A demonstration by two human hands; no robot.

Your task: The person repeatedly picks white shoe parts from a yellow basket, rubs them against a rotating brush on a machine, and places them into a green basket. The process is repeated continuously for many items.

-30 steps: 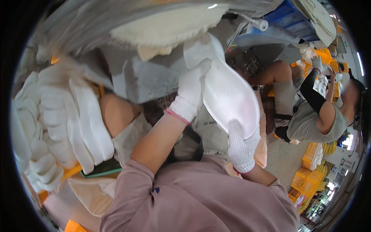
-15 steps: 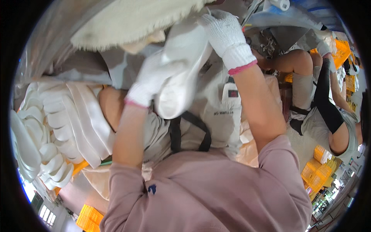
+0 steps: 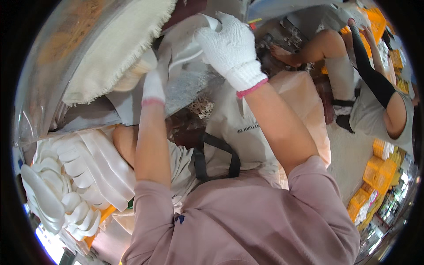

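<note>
A white shoe sole (image 3: 189, 39) is up at the far side, beside a cream cloth wheel with a frayed edge (image 3: 121, 48). My right hand (image 3: 232, 46), in a white knit glove with a pink cuff, grips the sole's right end, its fingers curled over the rim. My left hand (image 3: 154, 84), gloved the same way, is at the sole's left side, close to the wheel; its fingers are partly hidden and blurred, and it appears to hold the sole. A pale wooden-looking piece (image 3: 137, 70) sits at the wheel's lower edge.
Many white soles (image 3: 84, 168) are stacked at my left. A pale sack with black handles (image 3: 238, 132) covers my lap. Scraps (image 3: 201, 108) lie below the grey metal panel (image 3: 183, 88). On the right sits another person (image 3: 384, 106), with orange crates (image 3: 380, 170) behind.
Both hands have moved the sole away from me and to the left, nearer the cloth wheel. The sole has turned from lengthwise in view to a slanted, partly hidden position.
</note>
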